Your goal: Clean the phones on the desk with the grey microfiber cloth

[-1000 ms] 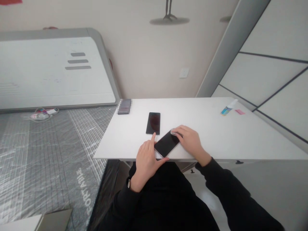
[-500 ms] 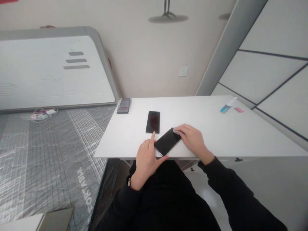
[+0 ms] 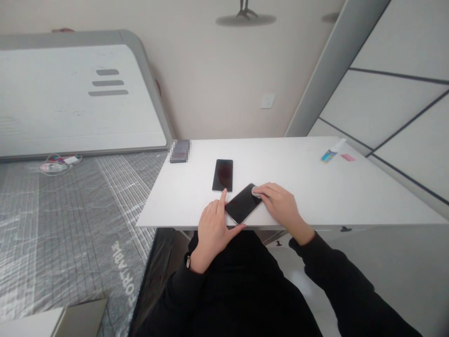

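A black-screened smartphone (image 3: 242, 204) lies slanted near the front edge of the white table. My left hand (image 3: 213, 228) grips its lower left end between thumb and fingers, the index finger stretched forward. In my right hand (image 3: 278, 200) is a small whitish pad (image 3: 256, 191), pinched in the fingertips against the phone's upper right corner. Part of the pad is hidden by those fingers. Just beyond my left index fingertip lies a second dark device (image 3: 222, 175), a phone or small tablet, screen up.
At the table's (image 3: 315, 196) far right lie a spray bottle (image 3: 331, 152) on its side and a pink slip (image 3: 348, 157). A dark box-like item (image 3: 180, 151), pixelated, sits at the back left corner. On the left is a mattress in plastic (image 3: 80, 224).
The pad in my right hand has shifted slightly on the phone's corner and shows more. My left hand keeps its hold. The whole view has moved a little.
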Tool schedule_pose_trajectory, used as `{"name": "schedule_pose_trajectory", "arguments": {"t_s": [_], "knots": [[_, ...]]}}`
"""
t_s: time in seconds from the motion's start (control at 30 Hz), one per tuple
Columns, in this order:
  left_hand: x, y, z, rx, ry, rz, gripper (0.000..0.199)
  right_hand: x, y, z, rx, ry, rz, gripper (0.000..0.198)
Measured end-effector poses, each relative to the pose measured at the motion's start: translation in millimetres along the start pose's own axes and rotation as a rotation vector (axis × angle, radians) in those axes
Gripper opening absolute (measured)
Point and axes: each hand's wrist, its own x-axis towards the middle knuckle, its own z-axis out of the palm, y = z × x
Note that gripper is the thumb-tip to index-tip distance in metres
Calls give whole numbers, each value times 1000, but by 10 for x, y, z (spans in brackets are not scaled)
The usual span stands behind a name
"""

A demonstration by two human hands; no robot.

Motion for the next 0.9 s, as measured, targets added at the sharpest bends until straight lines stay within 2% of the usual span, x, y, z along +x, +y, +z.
{"name": "schedule_pose_trajectory", "arguments": {"t_s": [0.07, 0.13, 0.23, 0.3, 0.37, 0.43, 0.53, 0.6, 0.7, 0.77, 0.83, 0.9], "knots": [[4, -12, 6, 10, 11, 10, 109, 161, -7, 94, 5, 8, -9, 26], [3, -20, 14, 11, 20, 11, 110, 210, -183, 228, 51, -19, -59, 26], [-8, -18, 18, -2, 21, -3, 105, 14, -535, 332, 136, -73, -129, 27], [-15, -8, 15, -13, 21, -10, 102, -195, -631, 268, 179, -93, -140, 27], [-15, 0, 11, -13, 19, -4, 103, -336, -537, 128, 180, -86, -128, 28], [-9, 5, 5, 0, 18, 4, 104, -336, -304, -10, 117, -45, -90, 26], [3, 3, -1, 7, 15, 15, 105, -93, 24, -66, 8, 27, -20, 23], [10, -1, -1, 8, 18, 12, 107, 112, 59, 22, -2, 32, -13, 23], [11, -5, 3, 14, 18, 5, 112, 239, -198, 229, 59, -24, -73, 25], [6, -4, 5, 15, 16, -2, 112, 143, -443, 299, 115, -72, -123, 25], [0, 2, 3, 8, 13, -11, 108, -47, -600, 257, 179, -113, -148, 25], [-2, 8, -1, 5, 8, -8, 105, -226, -584, 126, 211, -135, -133, 26]]}}
